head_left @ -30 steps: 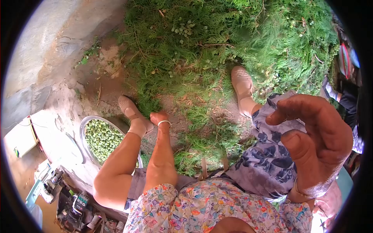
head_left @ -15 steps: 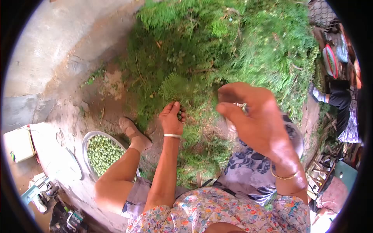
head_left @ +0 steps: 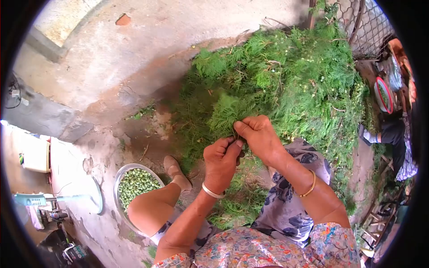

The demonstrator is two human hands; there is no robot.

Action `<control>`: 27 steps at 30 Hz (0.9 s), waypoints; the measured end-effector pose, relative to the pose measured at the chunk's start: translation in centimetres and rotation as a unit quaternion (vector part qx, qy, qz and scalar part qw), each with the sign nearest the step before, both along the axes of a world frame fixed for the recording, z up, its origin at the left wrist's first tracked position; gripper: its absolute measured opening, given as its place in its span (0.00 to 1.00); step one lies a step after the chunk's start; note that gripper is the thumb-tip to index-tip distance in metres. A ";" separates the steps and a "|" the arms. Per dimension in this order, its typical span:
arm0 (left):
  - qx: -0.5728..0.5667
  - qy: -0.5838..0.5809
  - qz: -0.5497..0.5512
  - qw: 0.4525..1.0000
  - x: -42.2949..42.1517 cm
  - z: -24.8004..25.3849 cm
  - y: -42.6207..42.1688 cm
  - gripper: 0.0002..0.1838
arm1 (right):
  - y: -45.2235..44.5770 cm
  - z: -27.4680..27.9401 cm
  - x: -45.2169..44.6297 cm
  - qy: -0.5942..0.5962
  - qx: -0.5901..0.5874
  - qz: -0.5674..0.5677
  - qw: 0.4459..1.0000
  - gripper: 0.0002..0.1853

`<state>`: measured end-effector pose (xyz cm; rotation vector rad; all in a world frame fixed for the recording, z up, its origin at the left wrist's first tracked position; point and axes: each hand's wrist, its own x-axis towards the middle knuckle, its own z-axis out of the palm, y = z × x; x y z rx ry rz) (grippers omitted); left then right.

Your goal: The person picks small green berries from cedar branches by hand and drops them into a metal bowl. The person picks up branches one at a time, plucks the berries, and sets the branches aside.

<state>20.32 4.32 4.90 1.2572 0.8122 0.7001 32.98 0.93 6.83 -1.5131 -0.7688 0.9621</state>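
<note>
A feathery green conifer sprig (head_left: 225,115) is held up in front of me, its stem end between both hands. My left hand (head_left: 221,158), a pale bangle at its wrist, is closed with thumb and fingers around the lower end. My right hand (head_left: 260,137), with a gold-coloured bangle, pinches the sprig just above, almost touching the left. The fingertips hide the stem between them. Beyond lies a large heap of cut conifer branches (head_left: 290,76). By my left knee a metal basin (head_left: 117,190) holds many small green cones (head_left: 137,184).
A concrete wall (head_left: 147,53) runs along the far left. Wire mesh (head_left: 368,27) stands at the upper right. Another person's leg (head_left: 393,136) and a red-rimmed round tray (head_left: 384,94) are at the right. A fan (head_left: 91,196) stands at the left.
My right hand has come down and left from its raised place to the sprig. My left hand has moved right and turned toward it. The view has shifted too.
</note>
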 end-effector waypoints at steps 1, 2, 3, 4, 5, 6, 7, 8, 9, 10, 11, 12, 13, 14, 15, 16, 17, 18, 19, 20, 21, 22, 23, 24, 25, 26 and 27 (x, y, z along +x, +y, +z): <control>0.006 0.001 0.002 1.000 -0.4 0.5 0.1 0.05 | 0.0 0.0 0.3 -0.015 0.002 0.030 0.999 0.17; 0.010 0.022 0.006 1.000 -0.8 1.0 0.1 0.05 | 0.2 -0.1 0.5 -0.030 0.003 0.060 0.998 0.16; 0.013 0.041 0.009 0.999 -1.2 1.5 0.2 0.06 | 0.3 -0.2 0.4 -0.030 0.006 0.062 0.998 0.16; 0.014 0.041 0.010 0.999 -1.8 1.7 0.4 0.06 | 0.4 -0.4 0.2 -0.008 0.031 0.062 0.998 0.15; 0.061 0.043 0.031 0.997 -2.3 1.9 0.7 0.05 | 0.5 -0.5 0.1 0.014 0.054 0.061 0.997 0.14; 0.107 0.046 0.052 0.992 -2.6 2.2 0.8 0.05 | 0.4 -0.3 -0.1 0.014 0.054 0.062 0.997 0.14; 0.121 0.023 0.105 0.987 -2.5 2.7 0.6 0.05 | 0.3 -0.2 -0.3 -0.006 0.054 0.075 0.996 0.14; 0.119 0.025 0.107 0.987 -2.7 2.8 1.1 0.05 | 0.2 -0.1 -0.5 -0.025 0.053 0.087 0.994 0.15; 0.176 0.063 0.092 0.978 -3.0 2.9 1.6 0.07 | 0.2 -0.1 -0.6 -0.023 0.051 0.090 0.994 0.15; 0.232 0.100 0.078 0.964 -3.2 2.9 2.1 0.09 | 0.2 -0.2 -0.7 -0.054 0.042 0.102 0.992 0.14; 0.287 0.090 0.067 0.951 -3.0 2.6 2.6 0.10 | 0.3 -0.3 -0.8 -0.086 0.034 0.114 0.989 0.14; 0.284 0.090 0.069 0.952 -2.9 2.1 2.8 0.10 | 0.3 -0.5 -0.8 -0.087 0.032 0.116 0.989 0.14; 0.292 0.094 0.071 0.949 -2.8 1.5 3.0 0.11 | 0.4 -0.8 -0.7 -0.143 0.039 0.123 0.981 0.14; 0.299 0.097 0.073 0.946 -2.6 1.0 3.2 0.11 | 0.4 -1.0 -0.6 -0.200 0.046 0.129 0.970 0.13; 0.295 0.096 0.073 0.948 -2.7 0.7 3.4 0.11 | 0.4 -0.9 -0.6 -0.201 0.042 0.130 0.970 0.13; 0.266 0.090 0.053 0.958 -2.8 0.5 3.6 0.12 | 0.4 -0.6 -0.6 -0.201 0.032 0.136 0.970 0.13; 0.237 0.083 0.033 0.967 -3.1 0.3 3.8 0.12 | 0.5 -0.4 -0.7 -0.200 0.024 0.141 0.969 0.13; 0.234 0.085 0.033 0.968 -3.3 0.2 4.0 0.12 | 0.5 -0.4 -0.8 -0.198 0.021 0.143 0.969 0.13; 0.220 0.080 0.007 0.972 -3.4 0.3 4.1 0.11 | 0.5 -0.5 -0.9 -0.214 0.037 0.146 0.965 0.13; 0.207 0.074 -0.020 0.975 -3.6 0.5 4.1 0.11 | 0.5 -0.5 -1.0 -0.230 0.054 0.149 0.960 0.13; 0.205 0.076 -0.019 0.976 -3.7 0.7 4.1 0.11 | 0.6 -0.4 -0.9 -0.227 0.053 0.150 0.961 0.13; 0.120 0.059 -0.032 0.991 -3.7 1.0 3.9 0.09 | 0.5 -0.3 -0.9 -0.190 0.030 0.167 0.967 0.14; 0.034 0.039 -0.045 0.998 -3.8 1.2 3.9 0.07 | 0.5 -0.2 -0.8 -0.153 0.008 0.183 0.971 0.15; 0.033 0.039 -0.043 0.998 -3.9 1.3 4.1 0.07 | 0.4 0.2 -0.7 -0.153 0.007 0.184 0.971 0.15; -0.074 -0.018 -0.052 0.996 -4.2 1.4 4.3 0.06 | 0.3 0.6 -0.6 -0.091 0.002 0.185 0.979 0.15; -0.180 -0.076 -0.060 0.979 -4.3 1.4 4.5 0.06 | 0.3 0.8 -0.6 -0.029 -0.002 0.185 0.982 0.16; -0.181 -0.078 -0.058 0.979 -4.4 1.4 4.7 0.06 | 0.2 0.9 -0.6 -0.029 -0.004 0.187 0.982 0.16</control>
